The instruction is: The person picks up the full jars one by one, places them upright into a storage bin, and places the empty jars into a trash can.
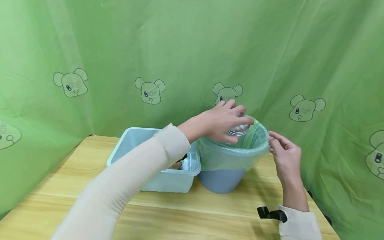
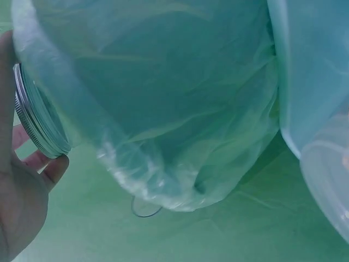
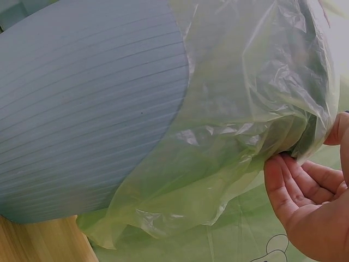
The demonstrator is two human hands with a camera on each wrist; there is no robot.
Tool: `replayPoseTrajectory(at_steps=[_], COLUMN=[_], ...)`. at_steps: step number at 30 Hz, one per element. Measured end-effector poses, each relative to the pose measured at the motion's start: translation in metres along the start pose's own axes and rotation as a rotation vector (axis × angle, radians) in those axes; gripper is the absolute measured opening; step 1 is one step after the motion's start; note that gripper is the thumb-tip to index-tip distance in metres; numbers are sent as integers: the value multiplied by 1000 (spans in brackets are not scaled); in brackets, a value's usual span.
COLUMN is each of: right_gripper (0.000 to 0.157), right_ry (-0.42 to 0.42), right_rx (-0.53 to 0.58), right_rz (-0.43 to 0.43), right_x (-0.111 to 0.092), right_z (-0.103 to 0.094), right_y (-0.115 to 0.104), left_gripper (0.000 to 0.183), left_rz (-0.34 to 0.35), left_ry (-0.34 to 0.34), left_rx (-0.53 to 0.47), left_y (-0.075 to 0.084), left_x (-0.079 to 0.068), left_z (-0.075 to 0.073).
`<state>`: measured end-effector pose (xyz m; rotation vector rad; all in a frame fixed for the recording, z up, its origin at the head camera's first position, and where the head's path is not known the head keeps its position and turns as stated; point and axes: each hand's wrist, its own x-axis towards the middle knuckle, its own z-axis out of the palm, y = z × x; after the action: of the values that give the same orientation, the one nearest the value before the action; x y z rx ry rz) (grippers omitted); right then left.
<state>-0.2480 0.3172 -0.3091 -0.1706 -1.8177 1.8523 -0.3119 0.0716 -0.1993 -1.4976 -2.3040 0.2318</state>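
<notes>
My left hand (image 1: 223, 121) reaches over the mouth of a grey-blue ribbed trash bin (image 1: 220, 181). It grips a clear jar by its silver screw lid (image 1: 240, 129), fingers spread round the lid's edge. The lid (image 2: 35, 117) also shows beside the bag's edge in the left wrist view. A thin green trash bag (image 1: 231, 159) lines the bin and hangs folded over its rim. At the bin's right side my right hand (image 1: 286, 155) pinches the bag at the rim between thumb and fingers. The bag (image 3: 229, 136) hangs in loose folds there.
A light blue plastic basin (image 1: 168, 182) stands just left of the bin, partly hidden by my left sleeve (image 1: 132, 180). Inside are a few small items, one brown and black. Both containers stand on a wooden table (image 1: 192, 213). A green curtain (image 1: 180, 43) surrounds it.
</notes>
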Motion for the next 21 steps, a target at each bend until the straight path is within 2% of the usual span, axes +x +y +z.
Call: replayPoseTrajectory(at_steps=[11,14,21], right_gripper=[34,34,33], right_ry=[-7,-8,-11], right_rx=[-9,-2,1], right_rz=[2,-6,-9], right_x=[0,1,1], right_z=[0,1,1], right_y=[-1,-1,-1], left_gripper=[65,64,69], left_rz=[-42,-50,-15], left_ry=[-92,-96,-88], left_rx=[-52,-63,-53], left_y=[-5,-6,-5], left_x=[3,2,2], left_z=[10,11,13])
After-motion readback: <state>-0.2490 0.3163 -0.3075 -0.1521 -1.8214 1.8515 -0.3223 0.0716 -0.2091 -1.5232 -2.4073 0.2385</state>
